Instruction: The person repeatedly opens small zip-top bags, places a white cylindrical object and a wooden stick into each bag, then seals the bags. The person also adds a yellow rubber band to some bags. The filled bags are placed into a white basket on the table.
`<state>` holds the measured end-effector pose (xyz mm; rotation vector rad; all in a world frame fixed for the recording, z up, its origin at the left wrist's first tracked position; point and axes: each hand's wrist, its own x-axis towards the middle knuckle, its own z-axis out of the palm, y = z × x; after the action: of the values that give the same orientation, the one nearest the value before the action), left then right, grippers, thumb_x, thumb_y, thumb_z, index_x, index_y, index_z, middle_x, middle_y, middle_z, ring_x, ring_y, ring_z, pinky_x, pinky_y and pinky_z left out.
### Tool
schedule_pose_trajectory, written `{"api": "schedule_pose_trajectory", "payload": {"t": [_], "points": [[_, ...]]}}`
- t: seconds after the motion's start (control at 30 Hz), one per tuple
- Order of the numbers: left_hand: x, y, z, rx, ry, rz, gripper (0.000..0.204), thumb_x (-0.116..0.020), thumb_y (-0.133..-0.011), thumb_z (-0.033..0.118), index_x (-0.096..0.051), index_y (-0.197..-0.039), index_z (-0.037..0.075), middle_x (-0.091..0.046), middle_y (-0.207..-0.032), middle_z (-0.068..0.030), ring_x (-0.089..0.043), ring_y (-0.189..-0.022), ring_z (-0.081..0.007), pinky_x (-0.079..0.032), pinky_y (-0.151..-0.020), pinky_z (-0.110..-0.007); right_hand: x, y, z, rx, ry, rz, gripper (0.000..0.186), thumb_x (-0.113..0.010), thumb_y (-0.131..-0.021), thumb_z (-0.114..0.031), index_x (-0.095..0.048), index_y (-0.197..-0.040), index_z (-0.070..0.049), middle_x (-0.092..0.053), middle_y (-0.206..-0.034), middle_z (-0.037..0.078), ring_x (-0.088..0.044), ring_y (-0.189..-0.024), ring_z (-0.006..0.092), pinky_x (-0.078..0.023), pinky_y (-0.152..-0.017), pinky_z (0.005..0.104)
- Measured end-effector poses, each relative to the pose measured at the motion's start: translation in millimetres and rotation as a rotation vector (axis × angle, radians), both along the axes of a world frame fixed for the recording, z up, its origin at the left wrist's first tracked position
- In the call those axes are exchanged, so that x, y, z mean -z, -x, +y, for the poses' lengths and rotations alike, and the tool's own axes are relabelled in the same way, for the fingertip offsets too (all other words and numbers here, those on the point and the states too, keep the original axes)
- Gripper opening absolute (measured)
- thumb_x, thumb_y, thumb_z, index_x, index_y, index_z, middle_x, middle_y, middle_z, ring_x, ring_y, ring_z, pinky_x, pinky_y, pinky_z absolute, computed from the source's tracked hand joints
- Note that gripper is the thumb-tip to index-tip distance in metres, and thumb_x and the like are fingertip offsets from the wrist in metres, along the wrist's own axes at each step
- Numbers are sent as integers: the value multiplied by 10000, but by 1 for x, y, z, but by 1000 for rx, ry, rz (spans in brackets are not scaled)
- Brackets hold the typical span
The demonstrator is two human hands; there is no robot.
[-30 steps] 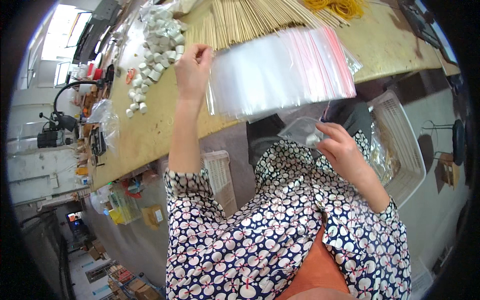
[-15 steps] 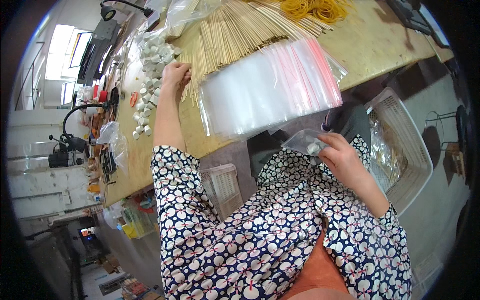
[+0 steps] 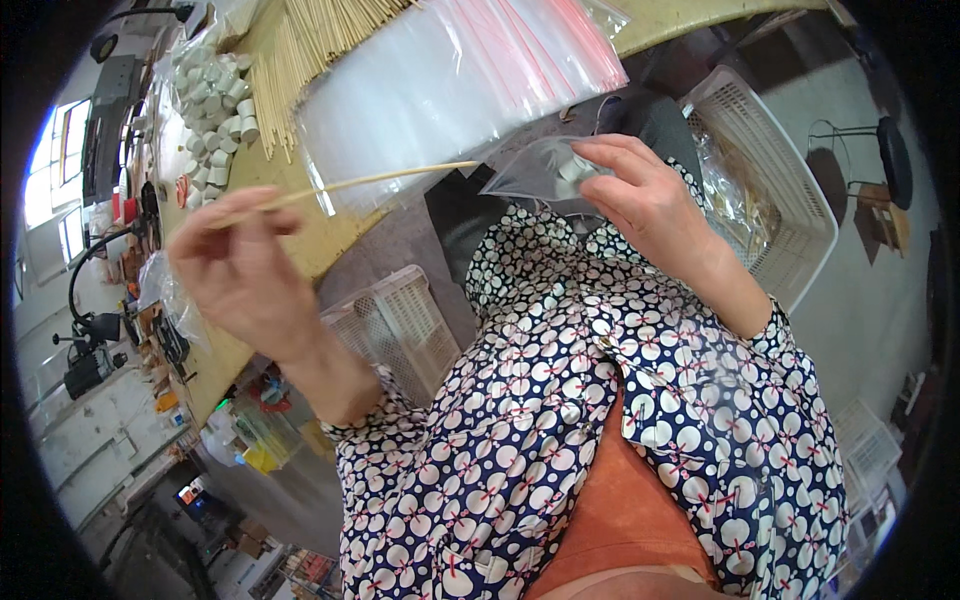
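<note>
My left hand [image 3: 245,265], slightly blurred, pinches a thin wooden stick [image 3: 390,177] over the near-left part of the table. The stick's far end points right, toward a small clear plastic bag [image 3: 528,172]. My right hand [image 3: 655,205] grips that bag by its right side, above my lap. Whitish pieces [image 3: 572,172] show through the plastic beside my fingers. A spread stack of clear bags with red-pink edges [image 3: 410,90] lies beyond. Left of the stack are many loose wooden sticks [image 3: 300,55], and farther left a pile of small white cylinders [image 3: 215,120].
The yellowish table [image 3: 340,240] runs along the left and far side. A white plastic crate [image 3: 815,195] with clear packaging stands at the right, another crate [image 3: 420,300] below the table edge. A black desk lamp [image 3: 95,325] is at far left, a stool [image 3: 897,165] at far right.
My left hand has come back from the sticks toward me and now carries one stick. The bag in my right hand sits higher in the picture; the view has shifted.
</note>
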<state>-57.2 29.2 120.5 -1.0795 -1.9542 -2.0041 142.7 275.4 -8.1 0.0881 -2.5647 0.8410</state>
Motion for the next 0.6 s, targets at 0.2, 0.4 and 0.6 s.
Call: {"api": "schedule_pose_trajectory", "payload": {"t": [0.2,0.4,0.6], "points": [[90,-58,35,129,276,-36,336,-785,-846,-46,-597,-1118,15,-728,-1142,-173,-703,-1044,-193,-561,-914,-307,-16,5,-7,-40,-14,24,133,-672,-793,-6,-621,-914,11,-653,-1244,193,-610,-1209,363,-527,-1010,430],[97,-26,29,-32,369,109,250,-786,-850,-6,-653,-1059,22,-728,-1078,-99,-663,-916,-154,-537,-800,-287,-15,1,-4,-39,12,15,122,-671,-791,-7,-637,-907,12,-659,-1231,197,-618,-1198,365,-538,-994,426],[49,42,53,-74,634,104,88,-720,-934,72,-713,-983,-1,-695,-843,-34,-625,-745,-77,-504,-696,-235,0,-8,-8,-8,19,-41,106,-651,-775,-7,-635,-876,21,-660,-1229,209,-615,-1190,378,-520,-1015,438]]}}
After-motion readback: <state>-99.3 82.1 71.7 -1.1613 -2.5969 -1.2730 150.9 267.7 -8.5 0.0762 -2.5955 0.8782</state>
